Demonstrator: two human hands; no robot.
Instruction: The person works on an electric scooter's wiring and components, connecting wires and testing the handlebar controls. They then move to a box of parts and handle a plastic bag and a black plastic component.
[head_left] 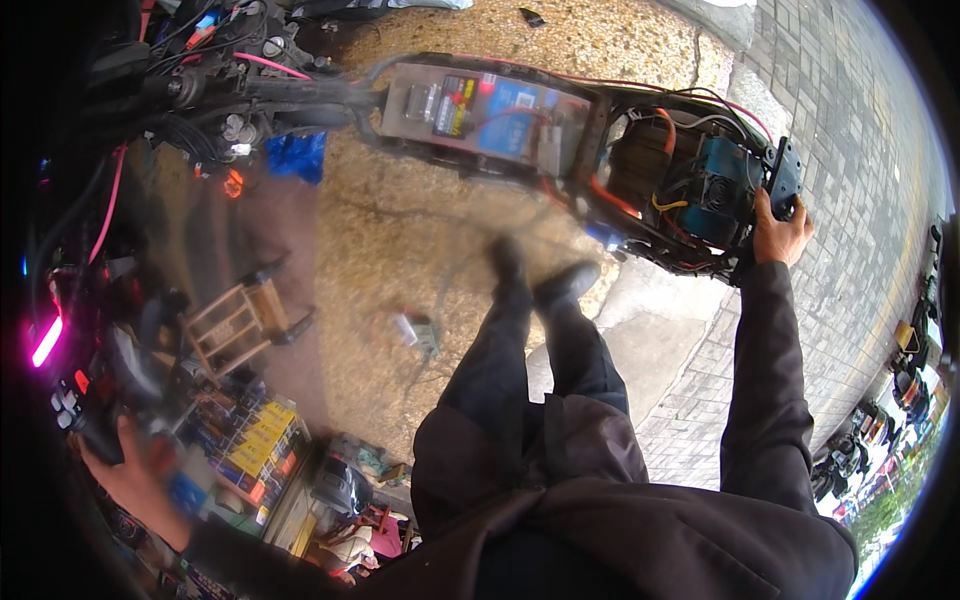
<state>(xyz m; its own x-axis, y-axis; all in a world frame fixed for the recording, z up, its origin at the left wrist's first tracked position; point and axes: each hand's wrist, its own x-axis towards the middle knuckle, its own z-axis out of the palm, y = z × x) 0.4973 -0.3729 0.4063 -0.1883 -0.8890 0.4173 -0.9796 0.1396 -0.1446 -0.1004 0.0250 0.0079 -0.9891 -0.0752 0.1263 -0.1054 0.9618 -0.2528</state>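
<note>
My right hand (pixel 781 230) grips a black metal bracket (pixel 786 170) at the right end of a stripped scooter frame (pixel 390 125). Beside it, a teal finned unit (pixel 715 185) and wiring sit inside that end. The frame's middle holds a see-through compartment (pixel 530 115) with labelled components. At lower left, my left hand (pixel 135 475) is slightly blurred, thumb and forefinger spread, beside a black handlebar control (pixel 75 405) with coloured switches; whether it touches the control is unclear. A glowing pink light (pixel 47 340) is just above that control.
My legs stand on speckled pavement (pixel 390 260), bordered by grey bricks (pixel 830 120) at right. A wooden stool (pixel 235 330) and a blue plastic bag (pixel 295 157) lie left. Crowded boxes and parts (pixel 260 445) fill the lower left; more vehicles (pixel 880 430) line the far right.
</note>
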